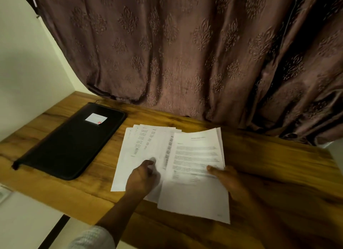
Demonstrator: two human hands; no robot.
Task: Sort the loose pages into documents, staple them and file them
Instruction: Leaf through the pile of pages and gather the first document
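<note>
Dim warm light, pages brightest; hands motion-blurred, wide-angle bend at edges, corners dark.

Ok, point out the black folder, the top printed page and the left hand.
black folder [70, 143], head view, cover centre
top printed page [194, 156], head view, text block
left hand [143, 178], head view, back of hand

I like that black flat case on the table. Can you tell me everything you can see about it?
The black flat case lies closed on the brown wooden table, slanted, to the left of the white pages and not touching them. It looks like soft fabric or leatherette, with rounded corners and a raised edge all round, probably a zip. A small white label with a red mark sits near its far end. Only the table touches it.
</note>
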